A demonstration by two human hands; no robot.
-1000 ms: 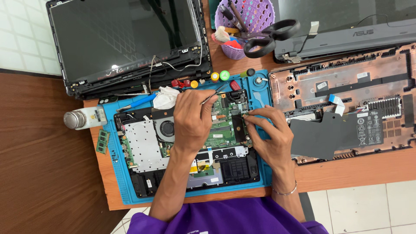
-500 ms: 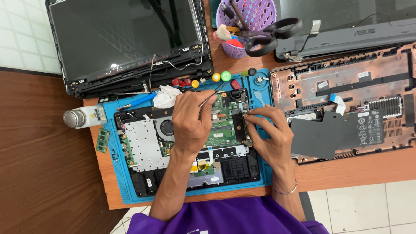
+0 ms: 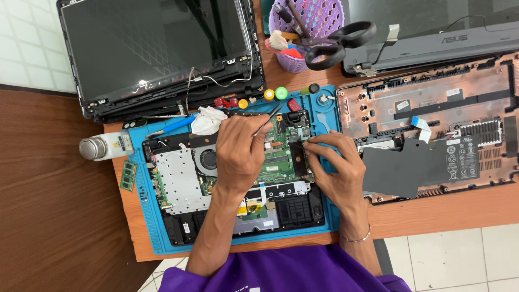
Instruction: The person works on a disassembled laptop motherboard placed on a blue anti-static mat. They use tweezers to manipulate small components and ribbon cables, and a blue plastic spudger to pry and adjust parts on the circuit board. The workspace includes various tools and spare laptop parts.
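The laptop is already opened — its green motherboard (image 3: 281, 157) lies exposed and still seated, under both sets of fingertips. The left hand (image 3: 238, 154) pinches metal tweezers (image 3: 268, 120); the right hand (image 3: 335, 167) presses curled fingers on the board's edge — apparently holding nothing.

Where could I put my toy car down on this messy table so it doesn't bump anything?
The bare wood strip along the near edge, below the copper-coloured laptop base, is free. So is the dark brown surface left of the blue mat. The mat and the far side are crowded.
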